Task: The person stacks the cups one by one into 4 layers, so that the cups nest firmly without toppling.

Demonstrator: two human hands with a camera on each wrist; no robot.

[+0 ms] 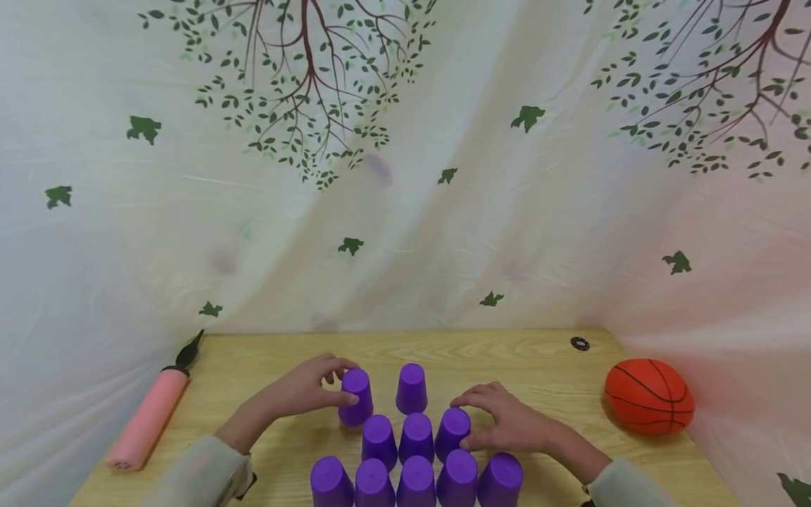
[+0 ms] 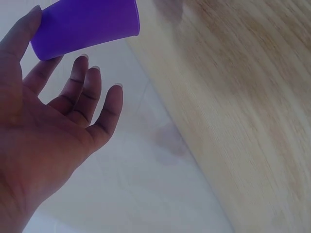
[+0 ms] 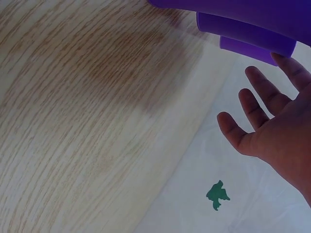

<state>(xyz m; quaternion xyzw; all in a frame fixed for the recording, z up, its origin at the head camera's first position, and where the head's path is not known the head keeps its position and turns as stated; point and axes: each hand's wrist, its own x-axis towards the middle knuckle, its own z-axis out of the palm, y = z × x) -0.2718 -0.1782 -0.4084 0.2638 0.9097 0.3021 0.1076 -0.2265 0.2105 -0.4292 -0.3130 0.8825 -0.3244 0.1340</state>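
Ten purple cups (image 1: 416,482) sit mouth-down around your hands: your left hand (image 1: 310,387) pinches the left cup (image 1: 362,407) between thumb and fingers, though you cannot tell whether it is lifted; your right hand (image 1: 507,422) has thumb and forefinger about the right cup (image 1: 451,431), other fingers loosely spread. The far cup (image 1: 412,389) stands between your hands, and five stand nearer you than either. A careless sideways push with your right could knock the close neighbours over; a light pinch could let the left cup slip. Outward on the table (image 1: 507,359) lie the pump (image 1: 152,415), left, and ball (image 1: 649,396), right.
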